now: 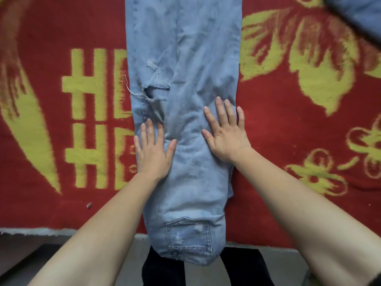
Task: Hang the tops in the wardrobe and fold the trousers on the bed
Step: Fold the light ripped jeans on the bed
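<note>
Light-blue ripped denim trousers (185,120) are lying lengthwise on the red blanket with yellow patterns (288,131). We are pressing our left hand (153,149) and right hand (225,133) flat on them, fingers straight and spread, gripping nothing; the tear is gaping just beyond our left fingertips (148,122).
</note>
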Available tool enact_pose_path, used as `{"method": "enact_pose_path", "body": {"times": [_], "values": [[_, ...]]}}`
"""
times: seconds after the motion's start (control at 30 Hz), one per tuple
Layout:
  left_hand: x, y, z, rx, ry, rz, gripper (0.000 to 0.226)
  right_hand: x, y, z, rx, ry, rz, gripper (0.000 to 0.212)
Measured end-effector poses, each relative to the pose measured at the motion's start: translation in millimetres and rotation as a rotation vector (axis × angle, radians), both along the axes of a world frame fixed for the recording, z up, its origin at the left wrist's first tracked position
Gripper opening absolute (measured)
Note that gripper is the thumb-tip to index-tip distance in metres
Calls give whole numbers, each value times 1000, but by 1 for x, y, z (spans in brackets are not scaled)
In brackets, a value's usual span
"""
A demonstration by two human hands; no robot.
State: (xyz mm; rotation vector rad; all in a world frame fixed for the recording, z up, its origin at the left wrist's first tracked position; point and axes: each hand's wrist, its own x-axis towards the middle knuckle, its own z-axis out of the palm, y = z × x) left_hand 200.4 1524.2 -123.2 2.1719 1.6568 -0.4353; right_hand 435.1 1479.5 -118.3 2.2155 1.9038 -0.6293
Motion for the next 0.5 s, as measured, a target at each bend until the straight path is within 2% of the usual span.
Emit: {"method": "enact_pose_path", "body": {"times": [0.07,0.13,0.2,0.3,0.37,0.43,0.5], "values": [[1,1,3,-2,-29,7,75,-1,12,13,70,9,-50,60],[2,0,8,21,-73,5,74,-5,38,27,274,-5,-147,42],[4,2,14,75,-138,33,71,-11,81,38,409,16,-296,38],[5,16,22,208,-259,124,57,-19,158,45,440,152,-483,39],[7,33,25,272,-345,171,44,-22,206,44,431,148,-540,41],[8,49,26,258,-404,177,33,-27,238,40,405,87,-554,45],[11,61,27,142,-481,178,24,-27,255,34,343,20,-565,47]]}}
